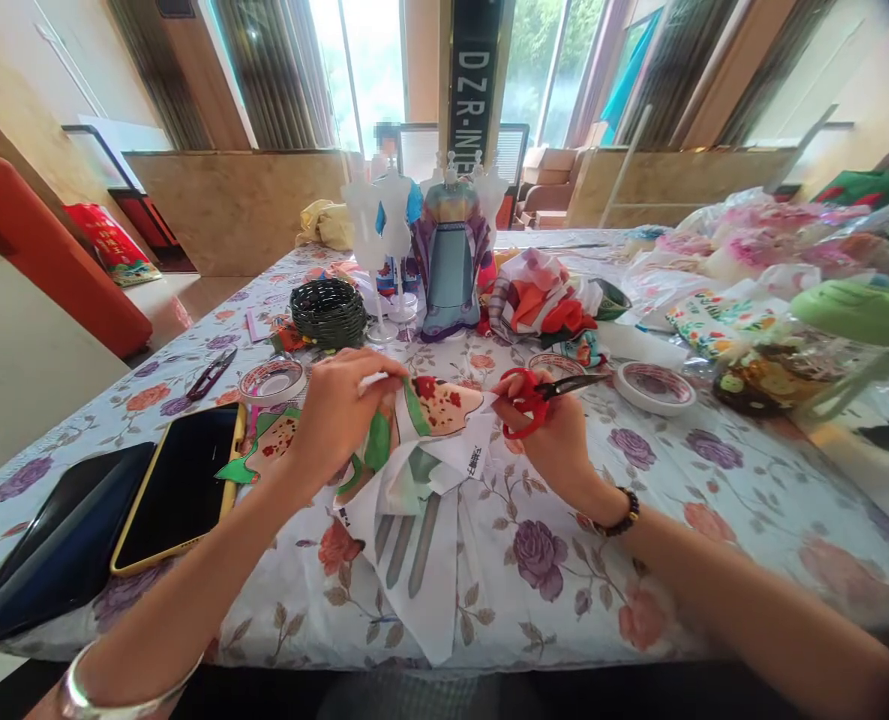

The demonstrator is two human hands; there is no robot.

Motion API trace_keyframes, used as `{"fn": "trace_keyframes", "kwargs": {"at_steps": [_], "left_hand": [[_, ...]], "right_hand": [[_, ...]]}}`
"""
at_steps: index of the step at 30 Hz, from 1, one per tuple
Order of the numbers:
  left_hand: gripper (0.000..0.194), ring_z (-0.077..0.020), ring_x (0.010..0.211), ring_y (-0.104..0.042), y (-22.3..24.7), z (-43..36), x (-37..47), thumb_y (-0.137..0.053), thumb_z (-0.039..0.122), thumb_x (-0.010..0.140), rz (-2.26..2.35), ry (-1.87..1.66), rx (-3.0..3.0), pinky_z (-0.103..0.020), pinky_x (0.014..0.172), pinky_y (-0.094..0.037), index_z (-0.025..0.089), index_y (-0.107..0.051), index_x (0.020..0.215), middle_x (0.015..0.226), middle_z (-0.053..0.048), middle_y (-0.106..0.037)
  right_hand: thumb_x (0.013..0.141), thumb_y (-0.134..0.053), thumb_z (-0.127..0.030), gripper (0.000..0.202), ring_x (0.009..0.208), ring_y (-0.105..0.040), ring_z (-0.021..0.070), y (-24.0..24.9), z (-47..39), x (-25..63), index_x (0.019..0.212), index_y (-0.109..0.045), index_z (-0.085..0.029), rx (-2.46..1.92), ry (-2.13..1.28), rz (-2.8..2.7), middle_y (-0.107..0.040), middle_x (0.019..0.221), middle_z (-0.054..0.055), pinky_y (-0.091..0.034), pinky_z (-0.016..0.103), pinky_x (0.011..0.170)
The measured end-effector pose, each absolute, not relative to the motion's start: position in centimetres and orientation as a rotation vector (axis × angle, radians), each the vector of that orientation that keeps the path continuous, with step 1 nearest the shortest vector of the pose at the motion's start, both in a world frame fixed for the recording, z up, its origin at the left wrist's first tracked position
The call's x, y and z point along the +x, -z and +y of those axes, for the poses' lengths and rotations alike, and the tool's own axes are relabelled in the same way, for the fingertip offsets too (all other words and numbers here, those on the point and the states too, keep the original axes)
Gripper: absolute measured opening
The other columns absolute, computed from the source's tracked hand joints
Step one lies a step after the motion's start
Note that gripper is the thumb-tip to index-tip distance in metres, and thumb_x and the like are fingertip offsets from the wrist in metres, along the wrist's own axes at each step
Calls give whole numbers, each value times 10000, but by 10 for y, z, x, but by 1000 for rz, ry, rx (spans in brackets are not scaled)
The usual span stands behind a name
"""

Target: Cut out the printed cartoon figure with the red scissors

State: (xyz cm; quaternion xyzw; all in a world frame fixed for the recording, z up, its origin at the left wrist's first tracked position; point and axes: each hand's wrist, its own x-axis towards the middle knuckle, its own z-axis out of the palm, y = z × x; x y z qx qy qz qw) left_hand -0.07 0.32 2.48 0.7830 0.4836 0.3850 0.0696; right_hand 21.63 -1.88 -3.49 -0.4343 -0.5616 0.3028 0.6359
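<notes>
My left hand [343,415] is closed on the upper left of a white printed cloth [444,410] with green shapes and red-dotted cream patches. The cloth hangs in folds over the table, with grey-green stripes on its lower part. Red-handled scissors [523,405] hang on my right hand [560,450], their dark blades pointing right, away from the cloth. The fingertips of that hand also pinch the cloth's right corner. A cut-out piece [275,445] in matching green and cream lies left of my left wrist, beside the phone.
A yellow-edged phone [178,490] and a dark glossy object [58,540] lie left. A utility knife [211,375], tape rolls [654,388] and a dark basket [329,312] surround the work. Behind stand white doll forms [395,235] and a dressed figure [450,270]; plastic bags are right.
</notes>
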Motion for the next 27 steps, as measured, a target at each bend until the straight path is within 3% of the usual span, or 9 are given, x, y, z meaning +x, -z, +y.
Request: {"fn": "trace_keyframes", "kwargs": {"at_steps": [8,13,18,22,27], "left_hand": [[144,-150,773,-659,-37,35,6,-613,251,817,1132,-1227,2062,-268,745,-521,171,-716,879,843,-19,-727],[145,-154,748,-669,-38,43,-28,-622,288,795,959,-531,2293,-254,726,-515,227,-754,794,798,-5,-736],[104,-152,728,-681,-40,36,-46,-672,276,738,993,-101,2318,-222,686,-493,282,-774,721,774,18,-742],[81,-150,656,-661,-36,31,-35,-712,318,719,1104,45,2324,-213,597,-438,278,-779,740,702,24,-737],[132,-166,750,-666,-24,34,-11,-703,321,747,1068,-159,2476,-245,689,-457,242,-765,832,790,0,-742]], "right_hand": [[772,-625,-237,215,819,-619,187,26,-25,224,736,-414,-245,-940,-705,-1343,-645,847,19,-500,318,680],[729,-627,-171,146,757,-611,174,35,-26,223,721,-491,-225,-931,-862,-1578,-658,796,10,-479,300,665],[695,-645,-132,109,677,-552,143,36,-26,222,708,-562,-202,-975,-980,-1768,-626,729,-13,-441,282,663],[703,-687,-212,128,630,-507,132,31,-29,224,668,-565,-193,-994,-1096,-1822,-582,669,-21,-425,270,617],[761,-691,-412,295,570,-470,109,33,-27,223,666,-514,-196,-1036,-1209,-1720,-545,650,-25,-396,236,509]]}}
